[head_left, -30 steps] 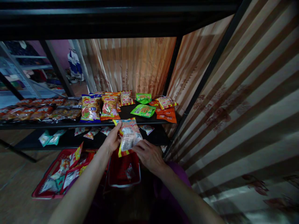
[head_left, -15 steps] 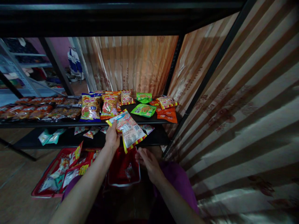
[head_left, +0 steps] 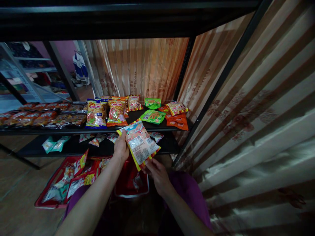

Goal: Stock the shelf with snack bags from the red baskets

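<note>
The left hand (head_left: 121, 147) had its grip clamped on a glossy, squarish plastic packet (head_left: 141, 142). The right hand (head_left: 159, 177) pinched its flat, striped lower edge.

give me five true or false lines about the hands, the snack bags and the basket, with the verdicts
1. The left hand holds a yellow-edged bag. True.
2. The right hand lies on the green packets. False: it is at the yellow-edged bag's lower edge.
3. In the picture, the blue-edged bag stands right of the orange-edged bag. False: it stands left of it.
4. The green packets share a shelf with orange packets. True.
5. The red basket at the picture's left holds several packets. True.
</note>
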### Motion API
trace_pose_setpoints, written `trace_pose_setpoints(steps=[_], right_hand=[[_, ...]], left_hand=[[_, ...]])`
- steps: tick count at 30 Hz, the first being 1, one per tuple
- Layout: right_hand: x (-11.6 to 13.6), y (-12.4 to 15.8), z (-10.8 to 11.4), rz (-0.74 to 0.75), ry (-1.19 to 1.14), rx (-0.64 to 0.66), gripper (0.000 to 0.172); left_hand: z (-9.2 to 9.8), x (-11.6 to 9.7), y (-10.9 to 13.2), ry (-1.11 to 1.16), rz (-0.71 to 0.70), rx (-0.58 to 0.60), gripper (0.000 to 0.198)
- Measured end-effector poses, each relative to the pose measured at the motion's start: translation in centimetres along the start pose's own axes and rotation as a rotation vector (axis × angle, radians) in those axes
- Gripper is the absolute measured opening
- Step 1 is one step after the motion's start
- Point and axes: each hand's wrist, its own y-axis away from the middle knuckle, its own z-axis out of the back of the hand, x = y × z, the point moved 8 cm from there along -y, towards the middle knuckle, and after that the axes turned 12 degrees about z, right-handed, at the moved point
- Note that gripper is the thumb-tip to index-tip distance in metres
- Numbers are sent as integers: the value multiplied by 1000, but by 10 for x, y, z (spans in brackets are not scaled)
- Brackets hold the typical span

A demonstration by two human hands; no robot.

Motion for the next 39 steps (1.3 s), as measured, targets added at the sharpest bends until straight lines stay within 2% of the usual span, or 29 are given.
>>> trace_pose_setpoints(steps=[4,9,13,19,24,28,31,33,35,39], right_hand=[[8,2,4,99,38,-23,34],[20,-4,8,176,-139,-86,31],[25,-13,16,199,-186,-144,30],[27,-16,19,195,-193,-143,28],[29,-10,15,257,-60,-116,26],[26,-2,24,331,73,-148,27],[23,-5,29,295,151,-29,27],[31,-14,33,281,188,32,31],[48,-28,36,296,187,33,38],[87,-58,13,327,212,113,43]], left_hand=[[-4,6,3,64,82,44,23],[-2,3,8,65,144,118,30],[7,0,8,68,157,144,32],[9,1,10,93,186,178,38],[11,-1,12,107,189,200,40],[12,3,11,93,224,198,41],[12,-1,12,60,209,196,38],[11,-4,13,25,201,200,36],[9,-4,16,-24,215,216,34],[3,3,22,-169,223,276,24]])
